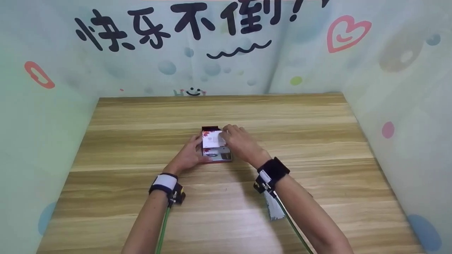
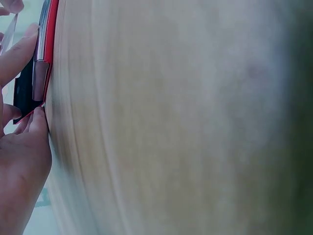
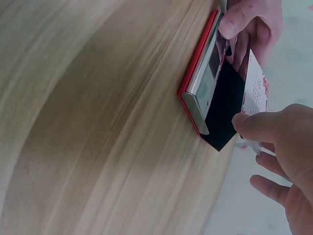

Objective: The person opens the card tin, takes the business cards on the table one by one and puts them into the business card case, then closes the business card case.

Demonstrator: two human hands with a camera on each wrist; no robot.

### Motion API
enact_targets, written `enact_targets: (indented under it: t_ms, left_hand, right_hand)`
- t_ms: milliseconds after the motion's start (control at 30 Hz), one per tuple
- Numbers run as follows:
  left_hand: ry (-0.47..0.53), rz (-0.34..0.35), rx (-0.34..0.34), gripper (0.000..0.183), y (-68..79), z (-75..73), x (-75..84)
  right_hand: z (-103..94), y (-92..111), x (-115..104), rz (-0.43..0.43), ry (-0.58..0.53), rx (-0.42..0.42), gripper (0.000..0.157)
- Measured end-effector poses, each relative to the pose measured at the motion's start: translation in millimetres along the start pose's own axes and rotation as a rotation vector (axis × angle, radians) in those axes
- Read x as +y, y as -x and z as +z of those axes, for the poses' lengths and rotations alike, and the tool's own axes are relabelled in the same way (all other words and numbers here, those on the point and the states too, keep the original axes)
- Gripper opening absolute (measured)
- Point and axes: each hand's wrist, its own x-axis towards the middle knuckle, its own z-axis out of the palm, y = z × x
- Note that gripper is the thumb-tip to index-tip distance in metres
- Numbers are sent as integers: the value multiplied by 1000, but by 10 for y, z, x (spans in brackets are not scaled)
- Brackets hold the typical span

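A business card case (image 3: 199, 113) with a red outside and silvery metal frame stands unfolded on the table, its black flap (image 1: 210, 128) at the far side. My left hand (image 1: 187, 155) grips the case from its left, the thumb (image 3: 234, 22) on the near part and the other fingers around the flap side. Between thumb and fingers, my right hand (image 1: 243, 143) pinches a white card (image 1: 212, 140) with red leaf print and small text. That card is tilted above the case. Inside the case, another printed surface (image 1: 217, 155) shows; part of it is covered by the held card.
A pale, flat strip-like item (image 1: 274, 208) lies on the wooden table (image 1: 141, 116) beneath my right wrist, partly hidden by it. Both wrists wear camera straps with green cables (image 1: 163, 229). Printed cloth walls (image 1: 226, 70) stand along the back and sides.
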Motion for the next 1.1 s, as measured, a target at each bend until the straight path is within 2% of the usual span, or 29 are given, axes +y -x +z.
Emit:
enact_targets:
  t_ms: [233, 367, 467, 600, 933, 1100]
  left_hand:
    - [-36, 15, 11, 106, -6, -6, 1]
    - [-31, 27, 2, 107, -2, -7, 3]
    - [-8, 24, -10, 108, 4, -7, 3]
    - [22, 7, -12, 109, 12, -7, -4]
    - [20, 31, -3, 109, 2, 10, -36]
    - [10, 15, -7, 107, 13, -6, -5]
  right_hand:
    - [63, -7, -19, 5, 43, 15, 37]
    - [111, 7, -17, 7, -6, 25, 29]
    - [150, 24, -9, 12, -55, 30, 31]
    - [186, 27, 1, 25, -77, 9, 37]
    - [217, -36, -57, 97, -121, -54, 32]
    - [192, -64, -127, 141, -70, -110, 37]
